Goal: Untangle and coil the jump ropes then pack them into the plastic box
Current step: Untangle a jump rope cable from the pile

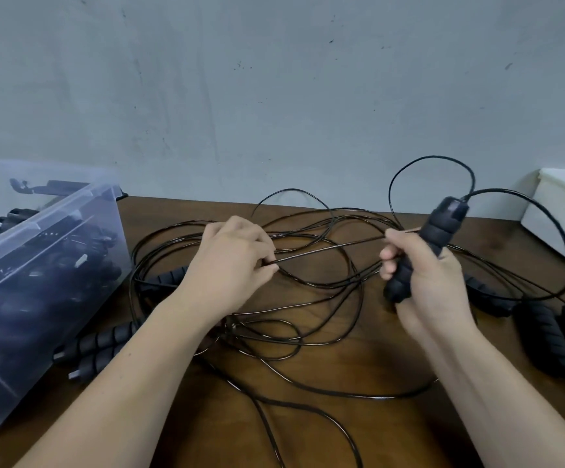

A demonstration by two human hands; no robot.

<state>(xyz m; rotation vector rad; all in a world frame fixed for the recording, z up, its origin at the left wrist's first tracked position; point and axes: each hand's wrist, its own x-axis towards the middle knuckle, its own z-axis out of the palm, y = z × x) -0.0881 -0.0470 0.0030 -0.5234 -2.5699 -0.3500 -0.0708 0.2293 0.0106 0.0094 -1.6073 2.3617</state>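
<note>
In the head view, the right hand (pixel 429 278) is closed around a black handle (pixel 426 244), which stands tilted above the desk (pixel 359 430), and its thumb and first finger also pinch a thin black cord (pixel 328 249). This cord runs tight to the left hand (pixel 230 261), whose fingertips are closed on it in a pinch above the middle of the desk. From the top of the held handle the cord rises in a loop toward the wall.

Under both hands the jump ropes (pixel 308 315) lie in a loose tangle over the middle of the desk. Two handles (pixel 95 349) rest near the left edge, just beside the plastic box (pixel 21 265), which already holds dark ropes. More handles (pixel 551 336) lie near the right edge. A white container (pixel 558 211) stands at the far right corner.
</note>
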